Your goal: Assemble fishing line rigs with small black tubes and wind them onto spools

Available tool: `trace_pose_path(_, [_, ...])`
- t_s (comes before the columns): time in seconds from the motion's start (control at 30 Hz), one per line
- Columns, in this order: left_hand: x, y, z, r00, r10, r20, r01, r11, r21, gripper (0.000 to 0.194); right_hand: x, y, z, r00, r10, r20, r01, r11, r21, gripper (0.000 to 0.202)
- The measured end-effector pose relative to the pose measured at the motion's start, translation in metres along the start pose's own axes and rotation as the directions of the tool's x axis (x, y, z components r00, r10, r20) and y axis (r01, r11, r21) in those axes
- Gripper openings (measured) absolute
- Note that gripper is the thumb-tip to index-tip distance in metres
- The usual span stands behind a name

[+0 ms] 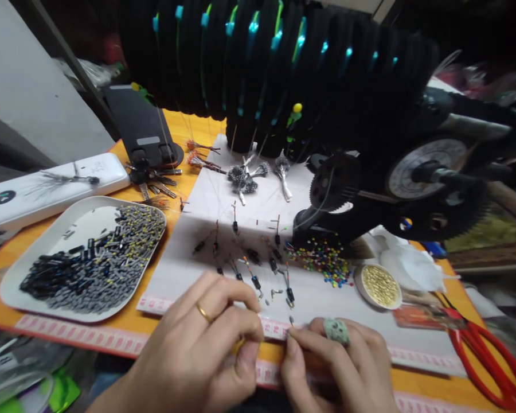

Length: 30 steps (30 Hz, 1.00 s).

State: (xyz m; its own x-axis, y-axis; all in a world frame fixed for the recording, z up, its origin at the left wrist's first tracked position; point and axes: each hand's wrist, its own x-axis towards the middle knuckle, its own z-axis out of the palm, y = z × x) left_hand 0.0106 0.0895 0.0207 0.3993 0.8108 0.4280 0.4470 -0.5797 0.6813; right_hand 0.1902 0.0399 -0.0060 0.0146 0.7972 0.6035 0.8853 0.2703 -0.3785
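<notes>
My left hand (210, 344), with a gold ring, is closed at the front edge of the white board (172, 269); whatever its curled fingers hold is hidden. Just to its right, my right hand (339, 355) pinches a tiny grey piece (291, 321) between thumb and index finger. A green speckled band (336, 331) is round one of its fingers. Beyond the hands, several small black parts with thin orange-tipped stems, such as one black part (255, 281), lie scattered on the board. A pink-and-white measuring tape (273, 330) runs along the board's front edge.
A white tray (8, 287) of grey and black pieces stands left, near a white power bank (60, 189). Coloured beads (335, 269), a bowl of gold beads (380, 287) and red scissors (490, 355) lie right. A black geared machine (262, 74) overhangs the board.
</notes>
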Motion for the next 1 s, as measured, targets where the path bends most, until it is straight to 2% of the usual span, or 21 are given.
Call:
trace_pose_path(0.07, [-0.002,0.005,0.009,0.999,-0.024,0.024,0.029,0.979,-0.200,0.027,0.000,-0.002,-0.001,1.000,0.031,0.000,-0.031,0.998,0.050,0.009])
trace_pose_path(0.13, [-0.002,0.009,0.016,0.990,-0.070,0.120,0.109,0.926,-0.360,0.028,-0.001,-0.003,-0.001,0.999,0.039,-0.002,-0.038,0.996,0.077,0.008])
trace_pose_path(0.17, [-0.002,0.010,0.018,0.982,-0.082,0.171,0.144,0.910,-0.389,0.026,-0.001,-0.003,-0.001,0.999,0.035,-0.006,-0.035,0.996,0.079,0.007])
trace_pose_path(0.23, [0.000,0.012,0.018,0.972,-0.080,0.222,0.155,0.927,-0.342,0.021,-0.001,-0.002,0.000,1.000,0.024,-0.018,-0.023,0.998,0.057,0.006])
trace_pose_path(0.37, [0.004,0.014,0.014,0.976,-0.031,0.217,0.060,0.990,-0.128,0.021,-0.003,-0.001,0.002,0.999,0.014,-0.036,-0.014,1.000,-0.006,0.006])
trace_pose_path(0.47, [0.006,0.015,0.012,0.974,-0.030,0.223,0.043,0.998,-0.053,0.023,-0.004,-0.001,0.004,0.999,0.001,-0.042,-0.003,0.999,-0.042,0.006])
trace_pose_path(0.57, [0.007,0.016,0.011,0.972,-0.046,0.232,0.055,0.998,-0.034,0.023,-0.004,-0.001,0.004,0.999,0.010,-0.046,-0.012,0.998,-0.054,0.006])
trace_pose_path(0.7, [0.005,0.016,0.007,0.976,-0.067,0.208,0.083,0.994,-0.067,0.021,-0.003,-0.002,0.002,0.997,0.038,-0.074,-0.037,0.999,0.015,0.008])
trace_pose_path(0.77, [0.003,0.014,0.005,0.982,-0.024,0.186,0.031,0.999,-0.038,0.016,-0.002,-0.002,-0.001,0.995,0.048,-0.089,-0.043,0.998,0.054,0.008])
trace_pose_path(0.87, [-0.001,0.010,0.004,0.974,0.037,0.223,-0.045,0.999,0.031,0.013,-0.002,-0.001,-0.003,0.995,0.026,-0.093,-0.020,0.997,0.071,0.008])
trace_pose_path(1.0, [0.000,0.007,0.003,0.967,0.011,0.256,-0.013,1.000,0.003,0.019,-0.002,0.000,-0.003,0.998,-0.013,-0.065,0.017,0.998,0.061,0.006])
